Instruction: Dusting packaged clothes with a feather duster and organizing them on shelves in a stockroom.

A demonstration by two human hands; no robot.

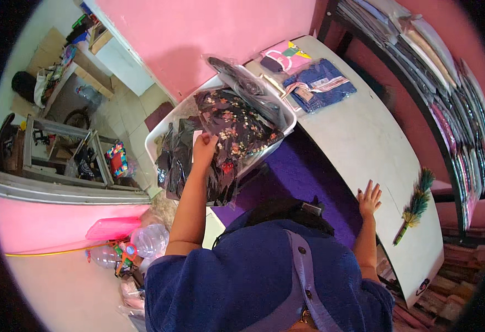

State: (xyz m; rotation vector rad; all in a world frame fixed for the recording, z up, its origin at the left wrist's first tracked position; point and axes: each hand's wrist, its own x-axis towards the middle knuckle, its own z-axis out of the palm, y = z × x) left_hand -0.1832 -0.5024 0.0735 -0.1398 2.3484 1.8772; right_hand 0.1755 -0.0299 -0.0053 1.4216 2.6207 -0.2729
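Observation:
My left hand [204, 149] reaches into a white plastic basket [153, 138] heaped with clothes in clear bags. Its fingers are pinched at the edge of a bagged dark garment with a floral print [231, 119], beside a small white tag [196, 136]. Other black bagged garments [176, 160] lie under and around that hand, some hanging over the near rim. My right hand [369, 200] rests flat on the white table [358, 149], fingers spread, holding nothing. Farther up the table are a bagged blue garment [322, 86] and a pink package with a yellow corner [287, 57].
A green feathery duster [416, 205] lies right of my right hand. Dark-framed shelves of bagged clothes [447, 99] stand along the right. Purple cloth [303, 177] is between basket and table. Large clear bottles [149, 241] sit at lower left, near a doorway to a cluttered tiled room.

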